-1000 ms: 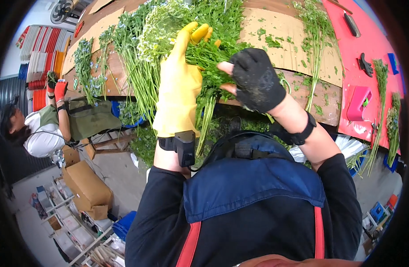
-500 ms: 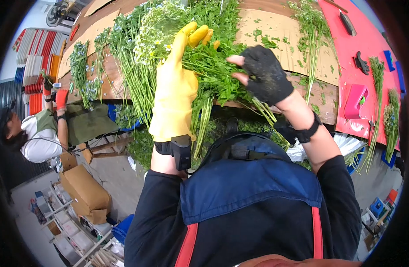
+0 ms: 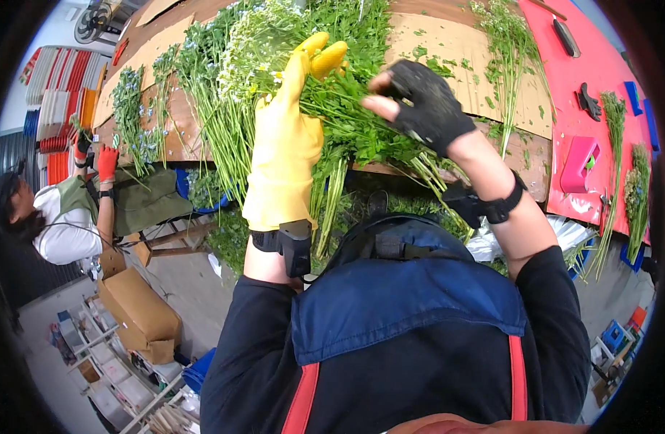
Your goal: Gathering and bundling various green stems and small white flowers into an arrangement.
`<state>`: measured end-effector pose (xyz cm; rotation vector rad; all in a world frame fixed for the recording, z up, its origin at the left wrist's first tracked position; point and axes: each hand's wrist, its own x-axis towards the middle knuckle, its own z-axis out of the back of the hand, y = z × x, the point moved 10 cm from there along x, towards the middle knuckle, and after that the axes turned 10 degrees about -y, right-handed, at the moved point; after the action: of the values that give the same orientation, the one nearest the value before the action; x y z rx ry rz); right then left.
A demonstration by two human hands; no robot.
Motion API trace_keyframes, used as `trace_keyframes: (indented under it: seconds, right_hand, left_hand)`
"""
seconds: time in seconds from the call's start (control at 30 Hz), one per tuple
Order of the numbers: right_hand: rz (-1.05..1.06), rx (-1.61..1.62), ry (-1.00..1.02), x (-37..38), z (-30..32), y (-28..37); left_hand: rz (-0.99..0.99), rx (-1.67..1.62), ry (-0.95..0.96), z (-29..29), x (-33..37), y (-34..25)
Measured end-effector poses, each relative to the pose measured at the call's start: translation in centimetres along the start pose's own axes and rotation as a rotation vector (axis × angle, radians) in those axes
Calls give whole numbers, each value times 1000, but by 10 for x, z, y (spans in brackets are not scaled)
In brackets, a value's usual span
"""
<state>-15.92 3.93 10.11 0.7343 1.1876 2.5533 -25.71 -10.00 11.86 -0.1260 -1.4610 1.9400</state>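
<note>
My left hand point(image 3: 289, 130), in a yellow rubber glove, is closed with its fingers curled round a bunch of leafy green flower stems point(image 3: 354, 123). Small white daisy-like flower heads point(image 3: 264, 65) lie beside its fingers. The bunch slants across the table's front edge, its bare stem ends point(image 3: 430, 173) pointing to the lower right. My right hand point(image 3: 423, 101), in a black fingerless glove, hovers over the leaves with thumb and forefinger apart. No stem shows between them, though its other fingers are partly hidden.
More flower stems point(image 3: 220, 130) lie to the left, and a separate bunch point(image 3: 507, 72) rests on cardboard point(image 3: 448, 43) scattered with leaves. On the red surface at right are a pink tool point(image 3: 580, 166) and a black glove point(image 3: 588, 103). A co-worker point(image 3: 65, 217) in red gloves sits at left.
My right hand has lifted a little and turned, its thumb and forefinger moving slightly left above the leaves. My left fingers have curled in more. The co-worker's hands have shifted.
</note>
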Motion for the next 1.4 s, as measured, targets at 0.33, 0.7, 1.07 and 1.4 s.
trace_keyframes:
  seconds: [0.33, 0.7, 1.07, 1.4]
  right_hand:
    - [-265, -94, 149, -30, 6, -62]
    - [-12, -86, 429, -32, -40, -15]
    - [-466, -478, 845, -195, 52, -142]
    - [-198, 38, 26, -153, 35, -43]
  left_hand:
    - [56, -468, -108, 4, 9, -9]
    - [260, -1161, 135, -10, 31, -17]
    - [226, -1265, -186, 88, 50, 54]
    - [580, -1060, 16, -15, -44, 40]
